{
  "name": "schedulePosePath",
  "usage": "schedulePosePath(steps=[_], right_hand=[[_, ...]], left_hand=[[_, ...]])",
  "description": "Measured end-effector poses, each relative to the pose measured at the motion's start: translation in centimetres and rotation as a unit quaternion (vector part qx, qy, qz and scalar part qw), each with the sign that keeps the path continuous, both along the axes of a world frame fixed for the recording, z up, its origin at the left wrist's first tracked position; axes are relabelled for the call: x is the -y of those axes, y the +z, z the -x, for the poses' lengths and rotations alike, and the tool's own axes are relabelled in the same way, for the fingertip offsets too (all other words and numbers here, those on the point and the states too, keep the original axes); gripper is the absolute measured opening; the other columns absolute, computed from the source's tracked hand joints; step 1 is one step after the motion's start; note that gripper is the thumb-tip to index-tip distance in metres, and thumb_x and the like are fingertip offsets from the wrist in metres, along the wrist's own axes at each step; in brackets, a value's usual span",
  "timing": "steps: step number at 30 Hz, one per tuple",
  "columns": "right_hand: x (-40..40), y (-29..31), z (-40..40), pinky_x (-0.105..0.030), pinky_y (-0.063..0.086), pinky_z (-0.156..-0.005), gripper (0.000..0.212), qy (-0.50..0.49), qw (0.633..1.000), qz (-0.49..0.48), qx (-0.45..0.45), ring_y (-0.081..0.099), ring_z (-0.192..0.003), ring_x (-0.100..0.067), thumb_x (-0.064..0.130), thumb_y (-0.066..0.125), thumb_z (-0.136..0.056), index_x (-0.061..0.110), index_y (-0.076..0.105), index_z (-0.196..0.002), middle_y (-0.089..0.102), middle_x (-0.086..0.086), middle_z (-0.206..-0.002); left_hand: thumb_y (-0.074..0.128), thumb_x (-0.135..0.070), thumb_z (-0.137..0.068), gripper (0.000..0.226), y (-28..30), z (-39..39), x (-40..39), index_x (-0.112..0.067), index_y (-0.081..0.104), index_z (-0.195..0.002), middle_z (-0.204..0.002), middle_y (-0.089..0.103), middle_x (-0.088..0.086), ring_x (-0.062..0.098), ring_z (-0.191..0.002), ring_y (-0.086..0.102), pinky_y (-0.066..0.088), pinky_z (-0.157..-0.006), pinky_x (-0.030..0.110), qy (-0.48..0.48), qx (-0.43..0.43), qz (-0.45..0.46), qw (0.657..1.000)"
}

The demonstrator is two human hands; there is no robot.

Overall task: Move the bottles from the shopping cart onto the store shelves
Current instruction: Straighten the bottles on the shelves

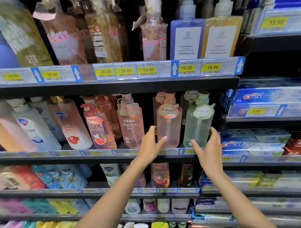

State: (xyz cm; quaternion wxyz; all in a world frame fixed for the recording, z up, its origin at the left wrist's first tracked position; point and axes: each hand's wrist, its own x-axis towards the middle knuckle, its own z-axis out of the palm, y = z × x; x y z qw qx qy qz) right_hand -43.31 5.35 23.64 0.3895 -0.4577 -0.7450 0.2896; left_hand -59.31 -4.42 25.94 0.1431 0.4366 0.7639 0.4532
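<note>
On the crowded shelf (113, 153), left hand (150, 145) touches the pink bottle (169, 125), right hand (209, 151) the green bottle (197, 125), fingers relaxed.

Green bottle (198, 121), pink bottle (169, 123), upright, shelved.

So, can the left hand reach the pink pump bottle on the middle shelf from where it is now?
Probably yes. The left hand is open right at the pink pump bottle, its thumb against the lower part. Nothing stands between them; the green bottle is beside it.

Blurred packets (13, 182) at left edge; shelf price tags (96, 153) unreadable.
</note>
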Motion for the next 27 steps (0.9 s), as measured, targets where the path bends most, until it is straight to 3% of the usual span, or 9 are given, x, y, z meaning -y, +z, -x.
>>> schedulePosePath(steps=[4,7,10,13,15,17,19,23,27], right_hand=[[5.9,-0.8,0.6,-0.023,0.032,-0.098,0.036,0.016,0.980,-0.197,-0.030,0.045,-0.113,-0.020,0.004,0.065,-0.086,0.002,0.054,-0.120,0.056,-0.014,-0.117],[9.0,-0.6,4.0,-0.017,0.030,-0.101,0.037,0.167,0.971,-0.172,-0.017,0.047,-0.114,-0.016,0.006,0.065,-0.087,0.004,0.053,-0.122,0.056,-0.010,-0.119],[10.5,0.7,8.8,-0.020,0.028,-0.106,0.058,0.233,0.967,-0.102,-0.008,0.039,-0.128,-0.016,0.021,0.065,-0.090,0.007,0.037,-0.138,0.042,-0.006,-0.138],[10.2,1.4,13.6,-0.028,0.028,-0.110,0.086,0.183,0.983,-0.018,0.000,0.032,-0.136,-0.023,0.034,0.073,-0.082,0.004,0.023,-0.145,0.033,-0.011,-0.147],[9.4,1.7,15.7,-0.039,0.040,-0.101,0.087,0.143,0.989,0.047,0.005,0.041,-0.127,-0.031,0.039,0.080,-0.073,0.001,0.031,-0.135,0.043,-0.015,-0.137],[8.6,1.6,17.0,-0.035,0.044,-0.084,0.077,0.120,0.989,0.080,0.016,0.051,-0.113,-0.031,0.042,0.083,-0.067,0.001,0.040,-0.116,0.052,-0.015,-0.122],[8.0,1.3,17.6,-0.029,0.040,-0.074,0.068,0.111,0.990,0.079,0.029,0.055,-0.102,-0.028,0.043,0.085,-0.065,0.006,0.043,-0.103,0.056,-0.012,-0.111],[7.6,1.1,17.8,-0.025,0.035,-0.065,0.062,0.089,0.995,0.043,0.031,0.049,-0.083,-0.017,0.044,0.086,-0.062,0.012,0.040,-0.089,0.052,0.000,-0.091],[7.6,1.1,17.4,-0.022,0.030,-0.054,0.063,0.097,0.994,0.032,0.047,0.048,-0.080,-0.015,0.045,0.086,-0.062,0.012,0.040,-0.090,0.049,0.004,-0.086]], left_hand=[[0.060,-0.017,-0.093,0.027,-1.3,0.5,5.8,-0.011,0.057,-0.119,-0.115,0.063,0.000,0.012,-0.106,0.059,0.043,-0.092,0.015,0.085,-0.057,-0.119,0.988],[0.066,-0.014,-0.088,0.026,-2.0,3.3,10.6,-0.008,0.058,-0.112,-0.107,0.061,0.001,0.014,-0.098,0.058,0.040,-0.082,0.011,0.211,-0.094,-0.179,0.956],[0.074,-0.019,-0.081,0.052,-1.8,7.5,12.9,-0.005,0.049,-0.124,-0.116,0.054,0.004,0.021,-0.109,0.053,0.039,-0.091,0.024,0.273,-0.072,-0.144,0.948],[0.078,-0.025,-0.077,0.075,-1.7,11.3,13.0,-0.002,0.039,-0.137,-0.136,0.048,0.012,0.024,-0.125,0.045,0.036,-0.105,0.033,0.229,-0.047,-0.070,0.970],[0.079,-0.024,-0.076,0.074,-1.7,12.9,12.5,-0.001,0.040,-0.135,-0.135,0.050,0.013,0.023,-0.123,0.048,0.038,-0.102,0.031,0.189,-0.049,-0.062,0.979],[0.081,-0.020,-0.074,0.061,-1.5,13.9,12.0,0.000,0.048,-0.122,-0.121,0.059,0.012,0.015,-0.105,0.054,0.037,-0.081,0.010,0.172,-0.056,-0.077,0.980],[0.083,-0.019,-0.072,0.051,-1.5,14.5,11.6,-0.003,0.052,-0.108,-0.106,0.064,0.010,0.013,-0.089,0.055,0.036,-0.067,0.008,0.163,-0.051,-0.083,0.982],[0.081,-0.019,-0.073,0.042,-1.7,15.2,11.0,-0.007,0.046,-0.091,-0.088,0.058,0.006,0.015,-0.075,0.050,0.036,-0.058,0.010,0.156,-0.047,-0.082,0.983],[0.080,-0.019,-0.074,0.043,-1.8,15.5,10.7,-0.006,0.040,-0.085,-0.074,0.045,-0.003,0.004,-0.059,0.037,0.036,-0.054,0.007,0.161,-0.059,-0.072,0.983]])
